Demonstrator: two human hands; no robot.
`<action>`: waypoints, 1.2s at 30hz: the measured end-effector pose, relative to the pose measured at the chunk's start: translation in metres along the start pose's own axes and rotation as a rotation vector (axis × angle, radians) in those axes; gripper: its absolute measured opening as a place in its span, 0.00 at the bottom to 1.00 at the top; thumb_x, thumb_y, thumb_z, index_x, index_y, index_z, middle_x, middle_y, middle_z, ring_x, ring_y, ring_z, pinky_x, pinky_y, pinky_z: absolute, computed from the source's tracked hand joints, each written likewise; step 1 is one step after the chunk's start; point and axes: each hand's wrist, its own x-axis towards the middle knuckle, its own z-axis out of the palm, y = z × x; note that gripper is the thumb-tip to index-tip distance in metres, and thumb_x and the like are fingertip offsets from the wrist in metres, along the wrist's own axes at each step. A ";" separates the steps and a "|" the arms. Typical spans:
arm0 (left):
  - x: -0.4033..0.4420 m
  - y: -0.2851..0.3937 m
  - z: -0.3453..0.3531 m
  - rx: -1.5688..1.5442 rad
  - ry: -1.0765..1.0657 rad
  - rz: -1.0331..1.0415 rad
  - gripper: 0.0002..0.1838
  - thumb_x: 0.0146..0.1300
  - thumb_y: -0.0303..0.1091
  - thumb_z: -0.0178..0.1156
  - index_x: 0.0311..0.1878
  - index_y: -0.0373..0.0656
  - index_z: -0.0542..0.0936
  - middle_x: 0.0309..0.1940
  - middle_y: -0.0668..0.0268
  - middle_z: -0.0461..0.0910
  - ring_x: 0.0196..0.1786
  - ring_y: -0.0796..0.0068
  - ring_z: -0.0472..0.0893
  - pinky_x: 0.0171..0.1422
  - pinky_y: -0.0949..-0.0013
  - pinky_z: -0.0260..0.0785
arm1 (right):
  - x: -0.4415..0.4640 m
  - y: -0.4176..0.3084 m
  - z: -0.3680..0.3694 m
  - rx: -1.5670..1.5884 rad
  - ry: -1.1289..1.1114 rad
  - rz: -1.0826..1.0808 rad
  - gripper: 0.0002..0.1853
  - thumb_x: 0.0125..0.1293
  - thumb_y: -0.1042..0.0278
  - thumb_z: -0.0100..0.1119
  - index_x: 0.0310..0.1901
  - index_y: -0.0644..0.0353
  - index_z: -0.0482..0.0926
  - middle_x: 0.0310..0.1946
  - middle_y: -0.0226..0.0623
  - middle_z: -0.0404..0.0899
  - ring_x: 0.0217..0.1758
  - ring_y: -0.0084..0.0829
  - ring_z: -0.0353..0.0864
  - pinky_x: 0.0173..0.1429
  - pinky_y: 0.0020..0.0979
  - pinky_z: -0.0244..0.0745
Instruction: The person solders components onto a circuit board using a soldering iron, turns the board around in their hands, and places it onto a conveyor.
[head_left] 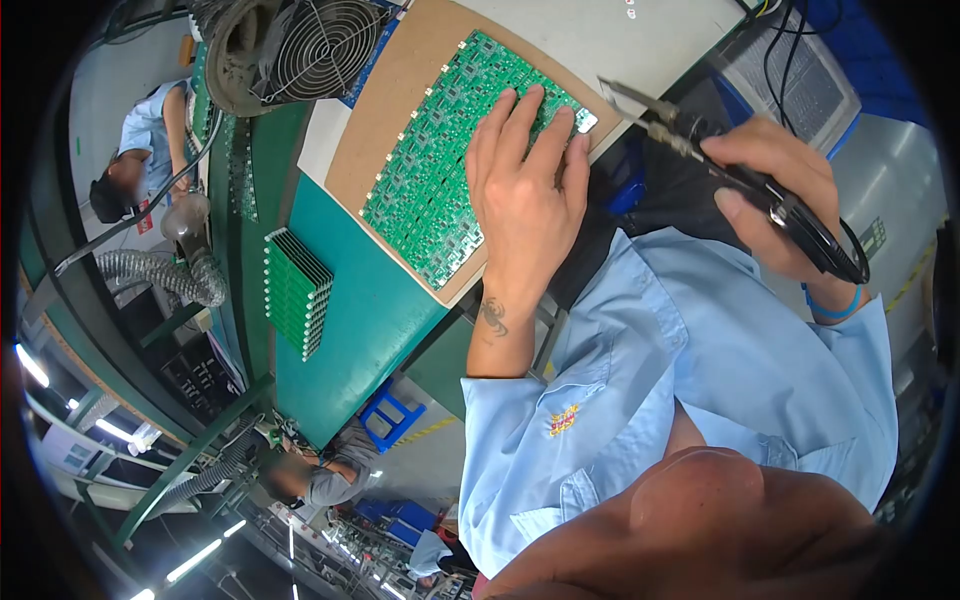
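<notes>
Circuit board (420,170), eleven o'clock: bracing with left hand (525,200), fingers slightly spread, likely for steadiness; pinching tool (803,232) with right hand (785,160), two o'clock.

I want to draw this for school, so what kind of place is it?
Probably an electronics factory: there's a big green circuit board, a stack of more boards, and what looks like a soldering iron.

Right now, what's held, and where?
Looks like a soldering tool, by its black handle, in your right hand; your left hand rests on the green board.
</notes>
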 end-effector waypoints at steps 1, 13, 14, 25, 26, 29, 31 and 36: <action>-0.001 0.000 0.000 -0.012 -0.008 -0.005 0.13 0.66 0.32 0.76 0.53 0.43 0.93 0.65 0.60 0.88 0.74 0.51 0.82 0.80 0.51 0.71 | -0.003 -0.002 0.000 0.017 -0.018 0.034 0.25 0.60 0.80 0.71 0.61 0.64 0.88 0.42 0.37 0.88 0.34 0.30 0.80 0.41 0.29 0.75; -0.002 0.003 -0.001 -0.013 -0.038 -0.054 0.14 0.68 0.32 0.75 0.55 0.42 0.92 0.68 0.58 0.86 0.75 0.51 0.81 0.83 0.48 0.69 | -0.004 0.001 0.009 0.073 -0.074 0.127 0.26 0.49 0.79 0.70 0.55 0.68 0.88 0.35 0.40 0.87 0.34 0.36 0.79 0.44 0.34 0.75; -0.002 0.003 0.000 -0.013 -0.038 -0.056 0.14 0.68 0.32 0.75 0.55 0.42 0.92 0.68 0.58 0.86 0.75 0.51 0.81 0.83 0.48 0.69 | -0.003 0.001 0.009 0.073 -0.076 0.127 0.26 0.49 0.79 0.70 0.55 0.68 0.88 0.35 0.40 0.87 0.34 0.36 0.79 0.44 0.34 0.75; -0.006 0.000 0.006 -0.008 0.001 -0.023 0.14 0.68 0.32 0.75 0.55 0.42 0.92 0.68 0.59 0.86 0.76 0.51 0.81 0.82 0.47 0.69 | 0.005 0.012 0.001 0.049 -0.016 0.065 0.25 0.58 0.79 0.72 0.60 0.65 0.89 0.40 0.38 0.89 0.35 0.31 0.81 0.42 0.29 0.76; -0.007 0.000 0.005 -0.005 -0.004 -0.026 0.14 0.68 0.32 0.75 0.55 0.42 0.92 0.68 0.59 0.86 0.76 0.51 0.81 0.82 0.47 0.69 | 0.010 0.018 0.004 0.038 0.018 0.048 0.24 0.61 0.79 0.72 0.61 0.65 0.88 0.41 0.38 0.89 0.36 0.31 0.82 0.44 0.29 0.77; -0.004 0.002 0.004 0.004 0.001 -0.021 0.14 0.69 0.32 0.74 0.55 0.42 0.91 0.69 0.59 0.86 0.76 0.51 0.81 0.83 0.47 0.69 | 0.037 0.034 0.012 0.011 0.146 -0.001 0.21 0.68 0.77 0.71 0.63 0.65 0.87 0.45 0.38 0.90 0.38 0.31 0.83 0.48 0.28 0.79; -0.005 0.003 0.003 0.003 -0.013 -0.035 0.13 0.69 0.32 0.74 0.55 0.42 0.91 0.69 0.58 0.86 0.76 0.51 0.81 0.83 0.46 0.69 | 0.066 0.039 0.022 0.006 0.206 -0.021 0.19 0.72 0.76 0.70 0.63 0.66 0.87 0.46 0.38 0.90 0.40 0.31 0.84 0.50 0.28 0.79; -0.005 0.007 0.002 0.012 -0.023 -0.050 0.13 0.70 0.33 0.74 0.55 0.42 0.91 0.69 0.58 0.86 0.76 0.50 0.81 0.84 0.46 0.69 | 0.106 0.074 0.032 -0.016 0.259 0.032 0.24 0.76 0.73 0.65 0.72 0.64 0.81 0.60 0.45 0.87 0.57 0.38 0.87 0.65 0.32 0.80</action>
